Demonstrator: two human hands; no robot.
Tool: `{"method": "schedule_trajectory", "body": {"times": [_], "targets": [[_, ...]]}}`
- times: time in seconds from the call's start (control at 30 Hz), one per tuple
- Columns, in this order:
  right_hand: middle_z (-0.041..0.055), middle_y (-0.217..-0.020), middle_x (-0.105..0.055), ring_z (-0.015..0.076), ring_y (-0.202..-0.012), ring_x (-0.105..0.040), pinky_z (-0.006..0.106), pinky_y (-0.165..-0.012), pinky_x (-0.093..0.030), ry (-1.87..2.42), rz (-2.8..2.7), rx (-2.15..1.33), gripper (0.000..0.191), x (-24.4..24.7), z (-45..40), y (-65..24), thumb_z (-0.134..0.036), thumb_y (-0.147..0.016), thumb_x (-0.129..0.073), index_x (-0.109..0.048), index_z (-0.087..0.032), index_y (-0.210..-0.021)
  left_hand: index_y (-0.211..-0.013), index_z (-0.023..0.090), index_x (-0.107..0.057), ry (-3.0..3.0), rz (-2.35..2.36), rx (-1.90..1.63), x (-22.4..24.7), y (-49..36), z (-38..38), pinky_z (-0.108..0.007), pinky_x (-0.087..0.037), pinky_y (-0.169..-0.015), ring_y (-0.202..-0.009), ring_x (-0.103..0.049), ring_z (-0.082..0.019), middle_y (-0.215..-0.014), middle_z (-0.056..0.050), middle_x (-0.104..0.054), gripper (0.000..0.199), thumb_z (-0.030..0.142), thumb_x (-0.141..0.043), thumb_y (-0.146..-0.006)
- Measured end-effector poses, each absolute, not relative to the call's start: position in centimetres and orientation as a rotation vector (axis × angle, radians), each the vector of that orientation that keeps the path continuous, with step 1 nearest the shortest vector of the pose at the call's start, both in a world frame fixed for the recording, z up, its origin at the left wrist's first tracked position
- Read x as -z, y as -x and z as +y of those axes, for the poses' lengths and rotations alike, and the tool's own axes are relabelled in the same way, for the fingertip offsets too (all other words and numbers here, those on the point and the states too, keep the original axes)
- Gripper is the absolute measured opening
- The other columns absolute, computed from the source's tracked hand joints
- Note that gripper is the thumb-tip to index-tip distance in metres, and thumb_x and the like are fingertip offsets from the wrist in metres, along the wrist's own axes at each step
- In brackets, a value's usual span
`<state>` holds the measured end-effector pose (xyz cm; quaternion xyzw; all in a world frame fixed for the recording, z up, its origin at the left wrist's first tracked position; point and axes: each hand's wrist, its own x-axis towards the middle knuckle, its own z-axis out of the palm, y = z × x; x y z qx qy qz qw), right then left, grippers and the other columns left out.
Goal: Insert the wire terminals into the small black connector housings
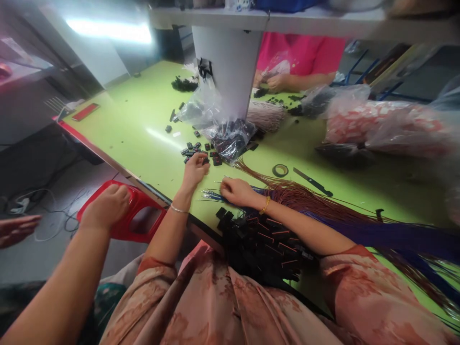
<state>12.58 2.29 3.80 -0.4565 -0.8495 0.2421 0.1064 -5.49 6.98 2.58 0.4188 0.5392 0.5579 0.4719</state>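
Observation:
My left hand [196,168] is over the green table [143,112], its fingers closed on a small black connector [205,161] beside a loose group of black connectors [192,148]. My right hand [235,190] is to the right, fingers curled at the tips of the blue wires [213,195]; what it pinches is too small to make out. Brown wires [287,189] run behind my right forearm. Near the table's front edge, below my right forearm, lies a pile of black connectors with wires [266,239].
Behind are a plastic bag of black parts [232,139], a tape roll [280,170] and a knife [312,182]. A person in pink [302,57] works opposite. Another person's arm [86,244] reaches in at left over a red stool [143,215]. A shelf [305,21] hangs above.

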Motion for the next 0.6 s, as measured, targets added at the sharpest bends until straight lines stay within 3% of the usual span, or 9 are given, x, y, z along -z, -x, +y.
{"method": "schedule_trajectory", "body": {"times": [0.13,0.3,0.47,0.6], "targets": [[-0.0014,-0.065,-0.056,0.0103,-0.059,-0.045,0.022,-0.058,-0.032,1.133,-2.182,-1.016,0.009,-3.3,2.9,-12.2,-0.023,-0.078,-0.049,-0.055,-0.017,-0.075,-0.091,0.016,-0.065,-0.820,1.181,-1.349,-2.9,7.4,4.7,-0.021,-0.049,-0.064,-0.073,-0.062,-0.012,-0.078,-0.002,-0.062,0.028,0.011,-0.072,-0.065],[-0.0048,-0.060,-0.047,0.0092,-0.055,-0.040,0.021,-0.053,-0.031,0.962,-1.902,-1.276,0.013,-3.9,2.9,-11.4,-0.030,-0.077,-0.053,-0.055,-0.017,-0.076,-0.093,0.015,-0.065,-0.610,1.062,-1.320,-2.2,7.1,1.7,-0.018,-0.051,-0.064,-0.073,-0.064,-0.010,-0.077,-0.003,-0.065,0.023,0.014,-0.070,-0.071],[-0.0052,-0.057,-0.046,0.0083,-0.052,-0.035,0.021,-0.051,-0.028,0.989,-1.874,-1.243,0.020,-4.5,2.3,-11.5,-0.035,-0.078,-0.055,-0.057,-0.016,-0.076,-0.096,0.016,-0.064,-0.534,0.936,-1.250,-2.1,5.8,0.1,-0.018,-0.052,-0.065,-0.070,-0.063,-0.009,-0.081,-0.003,-0.067,0.023,0.013,-0.069,-0.073],[-0.0046,-0.055,-0.046,0.0081,-0.052,-0.036,0.022,-0.052,-0.027,1.108,-1.955,-1.018,0.019,-4.2,2.2,-11.9,-0.032,-0.077,-0.053,-0.057,-0.016,-0.069,-0.096,0.014,-0.063,-0.505,0.875,-1.216,-2.2,5.2,-0.3,-0.019,-0.053,-0.068,-0.075,-0.064,-0.010,-0.082,-0.004,-0.067,0.020,0.012,-0.067,-0.076]]}}
